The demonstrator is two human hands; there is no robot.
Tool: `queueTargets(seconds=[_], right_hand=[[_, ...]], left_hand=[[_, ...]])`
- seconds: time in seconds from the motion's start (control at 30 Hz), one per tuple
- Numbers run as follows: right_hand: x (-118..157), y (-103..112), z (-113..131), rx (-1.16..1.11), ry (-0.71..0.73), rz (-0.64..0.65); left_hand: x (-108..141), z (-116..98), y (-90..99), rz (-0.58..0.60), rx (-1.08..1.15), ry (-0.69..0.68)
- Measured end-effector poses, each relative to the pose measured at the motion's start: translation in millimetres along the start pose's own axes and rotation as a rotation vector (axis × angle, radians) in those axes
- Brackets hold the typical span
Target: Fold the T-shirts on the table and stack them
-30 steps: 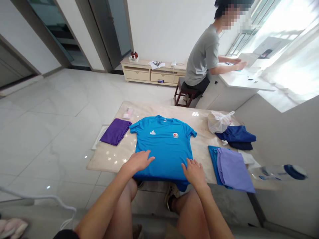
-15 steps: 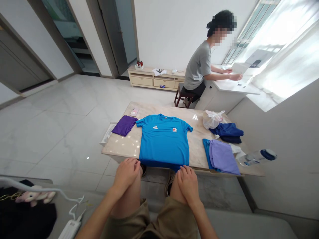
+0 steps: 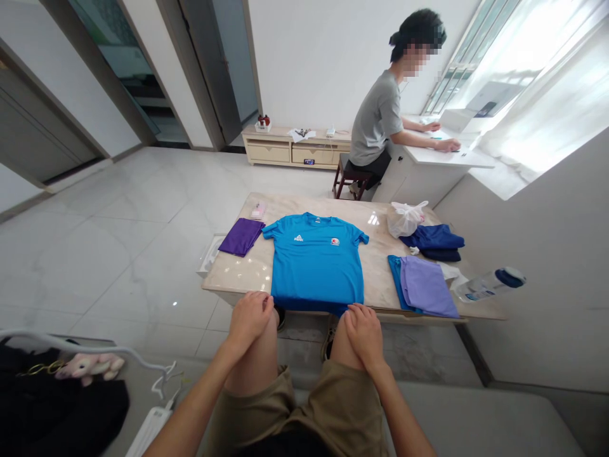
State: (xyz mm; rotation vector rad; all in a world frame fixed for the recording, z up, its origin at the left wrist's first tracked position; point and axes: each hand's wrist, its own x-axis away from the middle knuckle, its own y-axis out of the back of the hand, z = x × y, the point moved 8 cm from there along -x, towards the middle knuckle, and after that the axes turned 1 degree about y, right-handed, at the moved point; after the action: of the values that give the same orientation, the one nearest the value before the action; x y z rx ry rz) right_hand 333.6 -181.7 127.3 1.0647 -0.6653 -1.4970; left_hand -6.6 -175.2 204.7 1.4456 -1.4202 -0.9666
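A blue T-shirt [image 3: 318, 266] lies spread on the marble-topped table [image 3: 380, 279], collar away from me, its hem hanging over the near edge. My left hand [image 3: 251, 318] rests on my left knee, close to the shirt's lower left corner. On my right knee lies my right hand [image 3: 363, 331], fingertips near the lower right corner of the hem. Both hands are empty, palms down, with fingers draped over the knees. To the left of the shirt is a folded purple cloth [image 3: 242, 237]; to its right, a folded lavender cloth [image 3: 427, 285] overlaps a blue one.
A clear bottle [image 3: 490, 285] stands at the table's right end, near dark blue folded clothes [image 3: 435, 241] and a white plastic bag [image 3: 406, 219]. Across the room a person [image 3: 378, 117] sits at a white desk. A power bank [image 3: 150, 431] and plush toy [image 3: 90, 367] lie beside me.
The view has shifted slightly. My hands stay on my knees and the shirt lies as before. The person at the desk has lowered a hand to the desktop.
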Motion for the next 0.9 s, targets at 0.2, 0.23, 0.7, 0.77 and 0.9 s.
queueTargets(seconds=[0.2,0.23,0.7,0.77,0.9], right_hand=[[0.0,2.7,2.2,-0.019,-0.018,-0.016],[-0.3,3.0,2.0,-0.021,-0.026,-0.018],[-7.8,8.2,-8.1,0.005,-0.065,0.035],[-4.8,10.3,-6.3,0.014,-0.044,0.026],[1.6,13.8,-5.4,0.037,-0.028,-0.007]], left_hand=[[-4.8,18.6,-2.9,0.02,0.045,0.057],[-5.5,21.5,-3.1,0.022,0.057,0.062],[11.6,10.9,-5.0,-0.091,0.122,-0.012],[16.7,0.5,-4.6,-0.102,0.094,-0.059],[32.7,-11.6,-7.5,-0.162,0.018,-0.153]])
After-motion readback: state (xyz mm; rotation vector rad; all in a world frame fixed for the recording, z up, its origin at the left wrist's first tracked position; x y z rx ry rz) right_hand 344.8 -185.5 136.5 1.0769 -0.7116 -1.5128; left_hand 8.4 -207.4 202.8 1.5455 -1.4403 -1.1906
